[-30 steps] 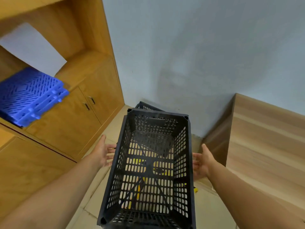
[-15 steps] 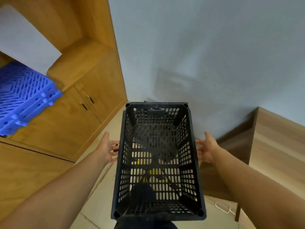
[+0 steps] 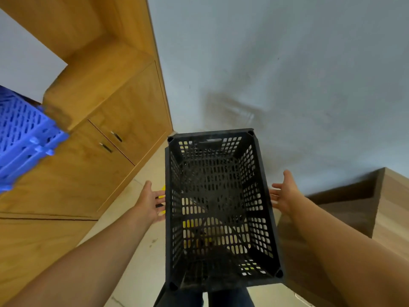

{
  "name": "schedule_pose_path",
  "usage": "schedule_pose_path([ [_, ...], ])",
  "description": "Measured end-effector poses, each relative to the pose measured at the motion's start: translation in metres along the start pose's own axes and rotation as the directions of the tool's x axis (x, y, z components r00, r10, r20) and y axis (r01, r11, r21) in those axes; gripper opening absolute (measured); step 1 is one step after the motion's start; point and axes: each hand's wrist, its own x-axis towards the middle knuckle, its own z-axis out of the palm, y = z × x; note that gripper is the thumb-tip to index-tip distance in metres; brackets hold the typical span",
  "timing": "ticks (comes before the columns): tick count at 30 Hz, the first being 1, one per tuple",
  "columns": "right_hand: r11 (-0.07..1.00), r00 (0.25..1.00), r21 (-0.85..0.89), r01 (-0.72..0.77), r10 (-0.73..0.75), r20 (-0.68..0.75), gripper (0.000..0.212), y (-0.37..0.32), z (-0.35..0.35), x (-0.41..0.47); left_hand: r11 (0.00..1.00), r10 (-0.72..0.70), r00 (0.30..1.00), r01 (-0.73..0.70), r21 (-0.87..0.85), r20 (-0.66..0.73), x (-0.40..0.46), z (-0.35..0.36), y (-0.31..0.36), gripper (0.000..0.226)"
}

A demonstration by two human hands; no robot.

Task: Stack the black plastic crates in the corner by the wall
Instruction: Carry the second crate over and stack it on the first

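A black perforated plastic crate (image 3: 218, 207) stands upright in front of me, open side up, its far end close to the grey wall (image 3: 276, 74). Through its holes I see more black plastic and yellow patches beneath it; a black edge (image 3: 159, 296) shows under its near left corner. My left hand (image 3: 150, 202) is open beside the crate's left wall, fingertips close to it; whether they touch I cannot tell. My right hand (image 3: 284, 193) is open with fingers spread, a small gap from the right wall. Neither hand holds anything.
A wooden cabinet (image 3: 99, 151) with two door handles runs along the left to the corner. Blue plastic crates (image 3: 20, 142) lie on its ledge at far left. A wooden box or counter (image 3: 389, 207) stands at right. Beige floor tiles (image 3: 132, 251) lie between cabinet and crate.
The crate has gone from tilted to level and sits nearer the wall. Both hands have drawn away from its sides, and the right hand's fingers have spread.
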Motion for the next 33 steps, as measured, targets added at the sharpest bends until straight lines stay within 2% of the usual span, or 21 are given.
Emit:
schedule_pose_path([
  [9, 0.980, 0.997, -0.191, 0.051, -0.038, 0.071, 0.082, -0.060, 0.035, 0.090, 0.982, -0.060, 0.996, 0.047, -0.184, -0.067, 0.048, 0.036, 0.005, 0.065],
  [13, 0.958, 0.995, -0.272, 0.090, -0.073, 0.073, 0.070, -0.085, 0.051, 0.119, 0.968, -0.105, 0.989, 0.077, -0.241, -0.106, 0.063, 0.055, 0.002, 0.062],
  [17, 0.929, 0.989, -0.344, 0.136, -0.109, 0.099, 0.065, -0.104, 0.063, 0.144, 0.952, -0.125, 0.990, 0.101, -0.290, -0.067, 0.079, 0.070, -0.006, 0.065],
  [22, 0.938, 0.985, -0.337, 0.081, -0.025, 0.168, 0.077, -0.126, 0.072, 0.174, 0.934, -0.152, 0.986, 0.120, -0.338, -0.070, 0.091, 0.090, -0.020, 0.066],
  [26, 0.927, 0.981, -0.363, 0.099, -0.030, 0.191, 0.088, -0.136, 0.079, 0.193, 0.921, -0.167, 0.984, 0.132, -0.367, -0.066, 0.102, 0.102, -0.030, 0.069],
  [33, 0.883, 0.973, -0.421, 0.209, -0.142, 0.184, 0.063, -0.146, 0.090, 0.215, 0.918, -0.178, 0.983, 0.152, -0.366, -0.040, 0.114, 0.114, -0.033, 0.075],
])
